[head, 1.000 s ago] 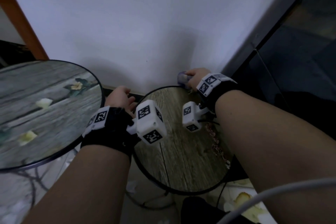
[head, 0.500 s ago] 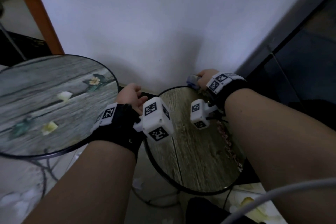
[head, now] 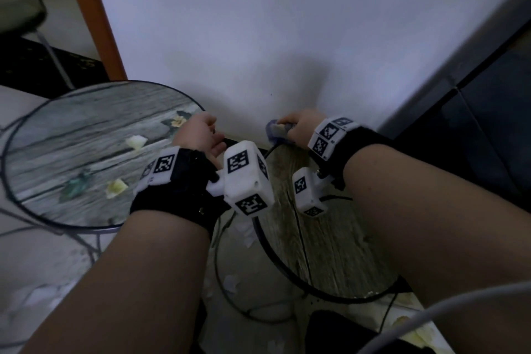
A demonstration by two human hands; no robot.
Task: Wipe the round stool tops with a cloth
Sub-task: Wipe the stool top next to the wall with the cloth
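Cloth (head: 276,133): small, purplish, bunched; sits at the far edge of the brown wood-grain stool top (head: 324,241), right where that top meets the white wall (head: 258,23). Right hand (head: 298,128) has its fingers curled round the cloth and holds it against the far rim; fingertips hidden behind the cloth and knuckles. Brown stool top is round with a thin black rim, partly covered by the right forearm. Left hand (head: 199,135) sits in the gap between the two stools, near the wall; fingers loosely curled, holding nothing; whether it touches either rim cannot be told. Second stool top (head: 86,158), to the left: larger in view, round, grey weathered-plank print with pale flowers and leaves, dark rim, just beside the brown one, not overlapping. Both wrists carry black bands (head: 175,195) with white marker cubes (head: 248,181) bearing black-and-white square codes. Outward: orange-brown wooden post (head: 94,17) at upper left against the wall; dark cabinet (head: 488,112) at right; pale floor (head: 37,267) under the stools with wire stool legs and scattered light scraps; a grey cable (head: 448,313) crosses the lower right corner.
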